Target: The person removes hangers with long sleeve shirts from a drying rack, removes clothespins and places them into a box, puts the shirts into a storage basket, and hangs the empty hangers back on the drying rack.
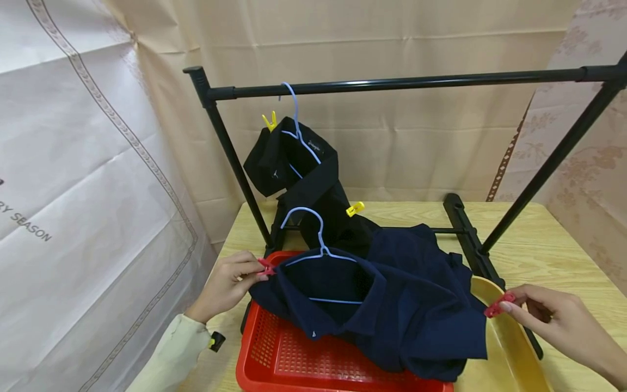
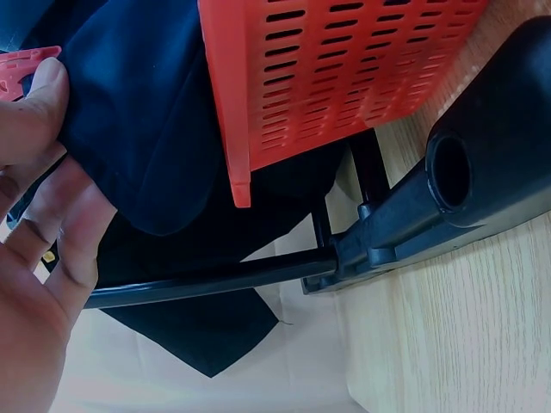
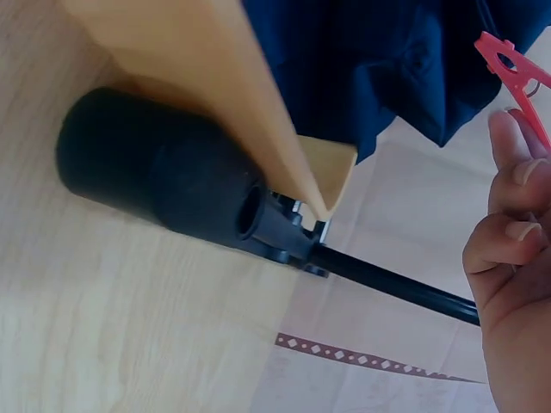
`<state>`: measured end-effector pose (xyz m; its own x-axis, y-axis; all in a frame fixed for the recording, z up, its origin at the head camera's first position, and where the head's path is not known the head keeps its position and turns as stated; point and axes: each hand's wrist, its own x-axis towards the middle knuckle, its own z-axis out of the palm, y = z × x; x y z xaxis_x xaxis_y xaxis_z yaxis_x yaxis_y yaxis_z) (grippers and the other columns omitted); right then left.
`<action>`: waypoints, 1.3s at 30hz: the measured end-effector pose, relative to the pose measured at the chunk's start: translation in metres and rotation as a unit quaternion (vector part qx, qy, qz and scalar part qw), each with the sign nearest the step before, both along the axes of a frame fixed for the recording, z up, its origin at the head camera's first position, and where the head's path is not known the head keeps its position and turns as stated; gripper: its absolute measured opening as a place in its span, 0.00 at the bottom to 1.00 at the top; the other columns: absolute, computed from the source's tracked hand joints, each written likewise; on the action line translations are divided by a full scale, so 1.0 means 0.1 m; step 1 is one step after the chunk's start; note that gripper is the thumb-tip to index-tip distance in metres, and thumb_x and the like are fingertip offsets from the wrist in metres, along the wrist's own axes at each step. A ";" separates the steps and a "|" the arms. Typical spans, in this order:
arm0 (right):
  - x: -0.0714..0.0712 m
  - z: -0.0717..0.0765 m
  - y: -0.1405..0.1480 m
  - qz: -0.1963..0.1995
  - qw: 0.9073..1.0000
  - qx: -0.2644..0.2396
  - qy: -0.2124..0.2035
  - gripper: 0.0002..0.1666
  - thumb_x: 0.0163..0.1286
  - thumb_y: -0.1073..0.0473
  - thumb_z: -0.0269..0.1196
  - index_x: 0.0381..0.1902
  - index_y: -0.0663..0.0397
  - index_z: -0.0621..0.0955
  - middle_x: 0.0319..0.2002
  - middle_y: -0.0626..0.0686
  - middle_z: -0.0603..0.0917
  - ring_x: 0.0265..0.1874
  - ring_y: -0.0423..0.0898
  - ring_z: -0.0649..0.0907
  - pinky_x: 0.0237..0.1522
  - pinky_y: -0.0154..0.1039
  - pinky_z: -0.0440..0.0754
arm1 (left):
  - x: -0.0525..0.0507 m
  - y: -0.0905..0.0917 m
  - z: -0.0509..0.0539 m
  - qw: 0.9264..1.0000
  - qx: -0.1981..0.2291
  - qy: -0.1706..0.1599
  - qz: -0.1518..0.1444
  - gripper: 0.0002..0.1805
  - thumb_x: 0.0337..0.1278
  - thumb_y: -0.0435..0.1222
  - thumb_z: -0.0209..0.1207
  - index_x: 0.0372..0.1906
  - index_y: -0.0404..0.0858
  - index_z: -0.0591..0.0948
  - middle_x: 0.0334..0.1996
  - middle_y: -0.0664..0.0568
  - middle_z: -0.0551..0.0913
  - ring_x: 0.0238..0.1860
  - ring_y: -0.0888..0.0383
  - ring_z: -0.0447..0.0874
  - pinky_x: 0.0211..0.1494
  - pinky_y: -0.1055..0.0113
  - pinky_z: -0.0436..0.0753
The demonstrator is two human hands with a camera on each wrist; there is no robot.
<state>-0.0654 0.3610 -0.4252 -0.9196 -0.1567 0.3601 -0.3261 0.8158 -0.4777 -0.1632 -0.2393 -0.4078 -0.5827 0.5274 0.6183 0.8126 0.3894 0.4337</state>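
A navy collared shirt (image 1: 416,310) lies over a red basket (image 1: 289,375), with a light blue hanger (image 1: 320,239) inside its neck. At the shirt's left shoulder my left hand (image 1: 230,283) pinches a red clothespin (image 1: 266,266); the left wrist view shows fingers behind the navy cloth. Whether this clothespin bites the cloth I cannot tell. My right hand (image 1: 558,318) holds another red clothespin (image 1: 498,306) between thumb and fingers, just right of the sleeve. In the right wrist view, that clothespin (image 3: 516,77) is apart from the cloth.
Behind, a black garment (image 1: 318,190) hangs by a blue hanger from a black rack (image 1: 392,85), with yellow clothespins (image 1: 270,121) on it. A yellow basin (image 1: 509,354) stands right of the basket, partly under the shirt. The rack's feet (image 2: 405,206) stand on the wooden table (image 1: 553,245).
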 end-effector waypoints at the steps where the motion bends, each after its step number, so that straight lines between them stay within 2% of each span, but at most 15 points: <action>1: 0.00 -0.02 0.00 0.000 1.000 0.000 -0.008 0.09 0.64 0.62 0.75 0.35 0.42 0.85 0.18 0.36 0.66 0.17 0.35 0.66 0.18 0.33 0.59 | 0.00 0.00 0.00 1.000 -0.001 0.000 0.001 0.12 0.53 0.22 0.71 0.36 0.42 0.90 0.35 0.57 0.85 0.34 0.61 0.79 0.38 0.76 0.77; 9: 0.02 -0.08 0.01 0.002 0.997 0.030 -0.066 0.06 0.67 0.58 0.73 0.35 0.41 0.84 0.21 0.36 0.69 0.18 0.36 0.66 0.19 0.33 0.61 | 0.00 0.00 0.02 1.000 -0.001 0.002 0.002 0.12 0.53 0.22 0.71 0.36 0.42 0.90 0.35 0.57 0.85 0.35 0.61 0.80 0.39 0.76 0.78; 16: 0.05 -0.16 0.02 0.014 0.984 0.107 -0.142 0.08 0.69 0.48 0.71 0.34 0.40 0.83 0.21 0.36 0.70 0.18 0.34 0.66 0.21 0.31 0.64 | 0.01 0.00 0.03 1.000 -0.003 0.001 0.007 0.11 0.53 0.22 0.72 0.36 0.42 0.90 0.35 0.57 0.85 0.35 0.61 0.80 0.39 0.76 0.78; 23: 0.07 -0.22 0.04 0.023 0.978 0.149 -0.143 0.10 0.68 0.44 0.71 0.35 0.39 0.83 0.21 0.34 0.68 0.19 0.32 0.65 0.23 0.31 0.63 | 0.01 -0.01 0.01 1.000 0.000 0.006 0.000 0.12 0.52 0.22 0.72 0.36 0.42 0.91 0.35 0.57 0.85 0.34 0.61 0.80 0.37 0.77 0.77; 31: 0.08 -0.28 0.07 0.036 0.965 0.176 -0.191 0.12 0.69 0.42 0.69 0.35 0.41 0.82 0.18 0.36 0.65 0.18 0.33 0.65 0.23 0.31 0.61 | 0.04 -0.03 0.01 1.000 0.002 0.002 0.001 0.12 0.52 0.22 0.72 0.37 0.41 0.91 0.35 0.56 0.85 0.34 0.61 0.80 0.37 0.77 0.76; 39: 0.09 -0.33 0.08 0.059 0.957 0.194 -0.208 0.14 0.68 0.39 0.69 0.31 0.35 0.79 0.17 0.36 0.64 0.16 0.32 0.64 0.22 0.31 0.59 | 0.07 -0.04 0.01 1.000 0.003 0.008 0.004 0.13 0.51 0.21 0.72 0.36 0.41 0.91 0.36 0.57 0.85 0.35 0.61 0.81 0.37 0.77 0.77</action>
